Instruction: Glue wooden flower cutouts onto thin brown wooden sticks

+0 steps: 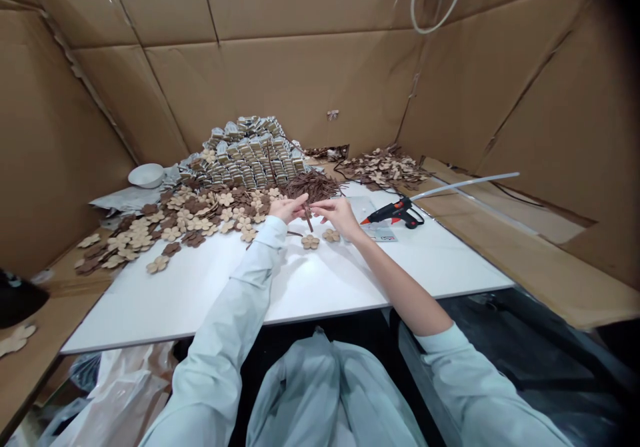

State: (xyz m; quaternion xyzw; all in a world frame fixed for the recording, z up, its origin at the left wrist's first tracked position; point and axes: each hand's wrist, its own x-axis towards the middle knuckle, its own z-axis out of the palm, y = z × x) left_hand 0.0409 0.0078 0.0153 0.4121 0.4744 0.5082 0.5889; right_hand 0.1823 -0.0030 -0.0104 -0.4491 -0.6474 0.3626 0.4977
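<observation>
Between the left hand and the right hand, both drawn narrow with fingertips close together, a thin brown stem stands nearly upright, probably held, though the fingers hide the grip. Wooden flower cutouts spread left of the hands on the white surface; a black-and-orange hot glue gun lies to their right.
</observation>
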